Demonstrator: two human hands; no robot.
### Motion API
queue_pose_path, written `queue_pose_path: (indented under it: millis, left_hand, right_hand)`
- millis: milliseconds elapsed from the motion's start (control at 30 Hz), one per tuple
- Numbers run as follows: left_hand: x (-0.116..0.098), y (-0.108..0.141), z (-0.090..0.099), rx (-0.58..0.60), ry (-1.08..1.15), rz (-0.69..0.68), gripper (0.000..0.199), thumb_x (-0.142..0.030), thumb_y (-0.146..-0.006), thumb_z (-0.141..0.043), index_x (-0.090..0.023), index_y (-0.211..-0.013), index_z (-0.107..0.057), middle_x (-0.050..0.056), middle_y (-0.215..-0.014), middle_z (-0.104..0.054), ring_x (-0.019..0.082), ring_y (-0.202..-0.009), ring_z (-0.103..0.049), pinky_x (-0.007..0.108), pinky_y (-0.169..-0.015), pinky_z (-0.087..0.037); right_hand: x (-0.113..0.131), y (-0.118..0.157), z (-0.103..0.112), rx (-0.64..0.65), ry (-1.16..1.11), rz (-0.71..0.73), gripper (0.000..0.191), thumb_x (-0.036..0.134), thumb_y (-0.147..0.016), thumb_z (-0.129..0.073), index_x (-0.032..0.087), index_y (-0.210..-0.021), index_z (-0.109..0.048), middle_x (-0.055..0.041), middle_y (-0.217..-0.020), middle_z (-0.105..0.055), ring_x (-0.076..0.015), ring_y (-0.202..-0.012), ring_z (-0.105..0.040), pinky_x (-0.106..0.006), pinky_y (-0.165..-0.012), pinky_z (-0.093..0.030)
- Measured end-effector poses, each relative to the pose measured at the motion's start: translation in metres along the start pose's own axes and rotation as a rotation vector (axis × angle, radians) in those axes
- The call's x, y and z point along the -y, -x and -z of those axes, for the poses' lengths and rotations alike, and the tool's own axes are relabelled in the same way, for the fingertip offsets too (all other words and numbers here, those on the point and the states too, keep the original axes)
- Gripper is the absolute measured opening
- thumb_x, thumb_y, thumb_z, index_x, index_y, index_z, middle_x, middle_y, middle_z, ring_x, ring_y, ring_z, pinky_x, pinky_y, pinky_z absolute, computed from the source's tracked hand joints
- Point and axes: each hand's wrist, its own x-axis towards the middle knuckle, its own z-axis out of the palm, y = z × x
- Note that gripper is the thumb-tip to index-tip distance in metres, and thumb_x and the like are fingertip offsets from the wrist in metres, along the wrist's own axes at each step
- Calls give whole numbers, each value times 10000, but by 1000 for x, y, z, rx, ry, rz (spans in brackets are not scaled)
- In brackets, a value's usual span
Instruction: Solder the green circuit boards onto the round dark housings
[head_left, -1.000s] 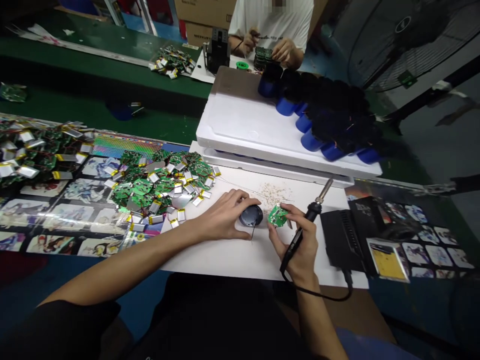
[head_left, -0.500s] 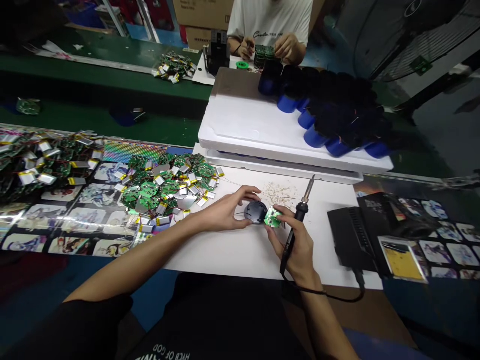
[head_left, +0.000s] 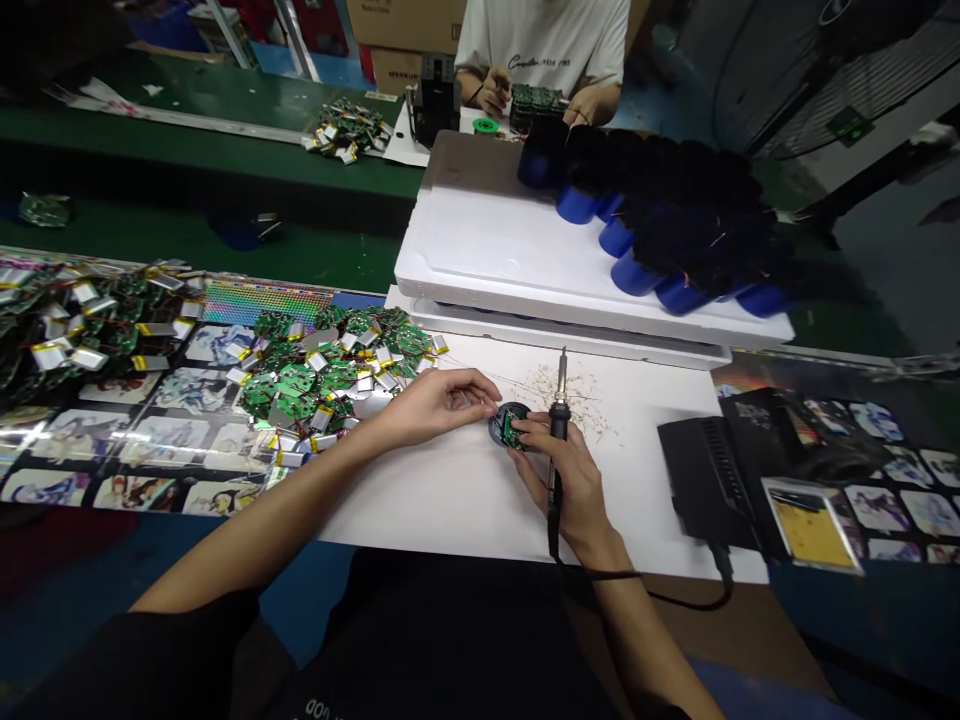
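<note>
A round dark housing [head_left: 496, 431] sits on the white work surface between my hands. A small green circuit board [head_left: 512, 425] lies over its opening, with the fingertips of my right hand [head_left: 574, 475] on the board's right edge. That same hand also grips a soldering iron [head_left: 557, 425], its tip pointing away from me and clear of the board. Thumb and forefinger of my left hand [head_left: 442, 405] are pinched together at the housing's upper left rim. Whatever is between them is too small to make out.
Several green boards with silver battery cells [head_left: 322, 370] are piled to the left. A white foam tray [head_left: 480, 235] bearing blue-and-black cups [head_left: 634, 272] stands behind. At right are a black soldering station [head_left: 701, 470] and a yellow sponge tray [head_left: 814, 525]. Across the bench works another person [head_left: 544, 50].
My right hand has moved left, bringing the circuit board over the housing. The iron has swung more upright. My left hand has gone from holding the housing's side to a pinch at its rim.
</note>
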Motion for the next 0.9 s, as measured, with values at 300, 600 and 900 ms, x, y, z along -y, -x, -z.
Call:
queue_pose_path:
  millis: [300,600,900]
  left_hand:
    - [-3,2,-8,156,499,91,371,-279,-926,-839,-141,-1244,-707,159,-1235,-800,228,-1143,-782,346,-994,-620]
    - [10,-2,-10,-94,315,190,408,-353,-886,-833,-144,-1190,-659,98,-1160,-744,106,-750,-686,229,-670,-497]
    - [4,-3,-10,6,334,157,381,-457,-841,-889,-128,-982,-759,56,-911,-753,141,-814,-679,247,-763,-515]
  right_hand:
    - [3,0,-2,-1,28,-22,451,54,-890,-785,258,-1264,-641,-95,-1217,-797,-287,-1175,-704,-507,-987,-617]
    - [4,1,-4,-58,19,-22,455,11,-883,-746,241,-1253,-617,-110,-1204,-781,-279,-1120,-706,-511,-946,-623]
    - [4,1,-4,-57,22,-24,430,29,-900,-735,249,-1252,-626,-93,-1166,-792,-273,-1103,-719,-510,-950,-633]
